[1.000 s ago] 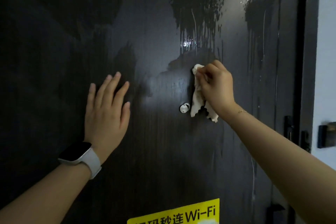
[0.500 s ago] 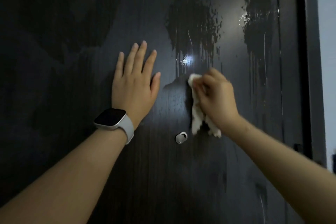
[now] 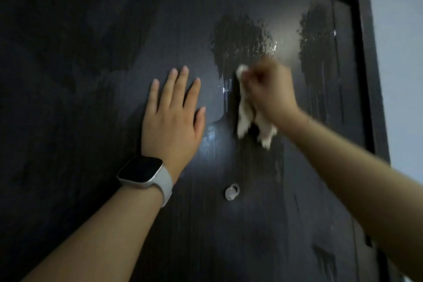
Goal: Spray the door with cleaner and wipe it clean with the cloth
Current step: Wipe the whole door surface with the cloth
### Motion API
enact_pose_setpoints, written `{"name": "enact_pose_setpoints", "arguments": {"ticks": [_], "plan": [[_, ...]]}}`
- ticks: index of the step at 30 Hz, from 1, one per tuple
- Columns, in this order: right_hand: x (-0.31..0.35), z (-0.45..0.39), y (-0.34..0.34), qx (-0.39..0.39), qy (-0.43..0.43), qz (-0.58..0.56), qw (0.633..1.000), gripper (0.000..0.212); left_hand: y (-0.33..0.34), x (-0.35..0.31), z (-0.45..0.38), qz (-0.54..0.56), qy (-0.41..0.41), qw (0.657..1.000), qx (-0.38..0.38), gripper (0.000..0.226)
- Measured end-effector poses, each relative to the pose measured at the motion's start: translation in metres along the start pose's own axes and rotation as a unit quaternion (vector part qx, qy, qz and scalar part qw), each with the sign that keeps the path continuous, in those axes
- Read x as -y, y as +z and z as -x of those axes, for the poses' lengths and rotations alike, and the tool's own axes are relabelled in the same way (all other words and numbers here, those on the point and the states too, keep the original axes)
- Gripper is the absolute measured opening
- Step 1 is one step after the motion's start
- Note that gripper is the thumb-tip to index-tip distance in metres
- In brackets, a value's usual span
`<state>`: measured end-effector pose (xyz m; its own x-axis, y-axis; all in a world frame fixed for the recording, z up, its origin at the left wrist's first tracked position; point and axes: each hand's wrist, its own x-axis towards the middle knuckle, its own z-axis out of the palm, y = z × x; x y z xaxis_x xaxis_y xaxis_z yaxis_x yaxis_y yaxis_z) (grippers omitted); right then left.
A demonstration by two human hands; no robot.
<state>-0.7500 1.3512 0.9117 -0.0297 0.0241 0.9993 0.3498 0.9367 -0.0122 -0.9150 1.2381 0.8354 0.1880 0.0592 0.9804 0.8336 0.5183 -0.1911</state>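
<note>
A dark wood-grain door point(image 3: 91, 75) fills the view. Two wet spray patches with drips glisten on it, one point(image 3: 242, 39) at upper centre and one point(image 3: 318, 36) near the right edge. My right hand point(image 3: 270, 89), blurred by motion, grips a white cloth point(image 3: 246, 112) against the door just below the centre patch. The cloth's ends hang down under the fist. My left hand point(image 3: 174, 114) lies flat on the door with fingers spread, left of the cloth. A watch sits on that wrist. No spray bottle is in view.
A small round silver peephole cover point(image 3: 231, 192) sits on the door below the hands. The dark door frame point(image 3: 368, 75) runs down the right side, with a pale wall point(image 3: 402, 75) beyond it.
Both hands have moved up the door and the view has tilted upward. My right hand carried the cloth from beside the peephole up to the centre wet patch. The yellow Wi-Fi sticker has dropped out of view.
</note>
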Motion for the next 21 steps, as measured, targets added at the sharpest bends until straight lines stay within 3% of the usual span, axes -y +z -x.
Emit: {"name": "enact_pose_setpoints", "arguments": {"ticks": [4, 10, 13, 17, 21], "plan": [[-0.011, 0.061, -0.006, 0.033, -0.025, 0.001, 0.999, 0.017, 0.0, -0.001, -0.001, -0.001, -0.001, 1.0, -0.008, 0.055], [0.01, -0.048, 0.0, -0.007, -0.003, 0.025, 1.0, 0.019, 0.0, -0.001, -0.001, 0.001, -0.001, 1.0, -0.003, 0.055], [0.01, -0.063, 0.005, -0.029, 0.008, 0.021, 0.999, 0.018, 0.001, -0.001, -0.001, 0.001, 0.0, 1.0, -0.005, 0.054], [0.003, 0.018, 0.009, -0.054, -0.038, 0.002, 0.998, 0.029, 0.002, -0.001, -0.001, 0.005, -0.002, 1.0, -0.007, 0.055], [-0.007, 0.089, 0.006, 0.016, -0.11, -0.009, 0.994, 0.012, 0.002, -0.001, -0.002, 0.003, 0.001, 1.0, -0.009, 0.054]]}}
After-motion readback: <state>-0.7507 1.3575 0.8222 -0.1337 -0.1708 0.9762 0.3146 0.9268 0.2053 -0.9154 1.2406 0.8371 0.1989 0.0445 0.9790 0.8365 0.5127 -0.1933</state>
